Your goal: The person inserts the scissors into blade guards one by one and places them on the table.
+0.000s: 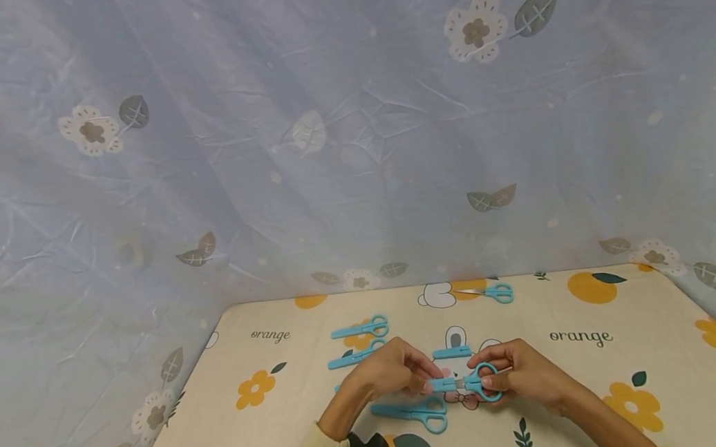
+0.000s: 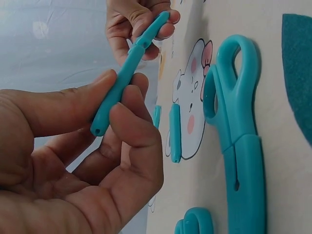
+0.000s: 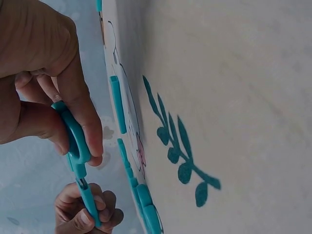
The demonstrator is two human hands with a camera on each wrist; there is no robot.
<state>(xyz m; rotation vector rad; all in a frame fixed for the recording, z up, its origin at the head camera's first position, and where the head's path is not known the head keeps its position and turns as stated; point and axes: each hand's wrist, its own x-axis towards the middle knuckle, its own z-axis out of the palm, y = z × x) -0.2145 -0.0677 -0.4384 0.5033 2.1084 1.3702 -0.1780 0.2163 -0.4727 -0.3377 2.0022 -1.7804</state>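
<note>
My right hand (image 1: 527, 372) grips a pair of light blue scissors (image 1: 471, 382) by the finger loops. Over the blades sits a matching blue blade cover (image 1: 442, 385), which my left hand (image 1: 396, 368) pinches between thumb and fingers. A short stretch of metal shows between cover and handles, so the blades are only partly inside. In the left wrist view the cover (image 2: 117, 95) points back toward the left palm. The right wrist view shows the scissors' handle (image 3: 77, 139) between the right thumb and fingers.
A loose blade cover (image 1: 451, 353) lies just beyond the hands. Bare-bladed scissors (image 1: 498, 292) rest at the table's back. Covered scissors (image 1: 408, 411) lie nearest me, with more covered scissors (image 1: 358, 330) on the left. A patterned cloth (image 1: 282, 388) covers the table; a curtain (image 1: 353, 148) hangs behind.
</note>
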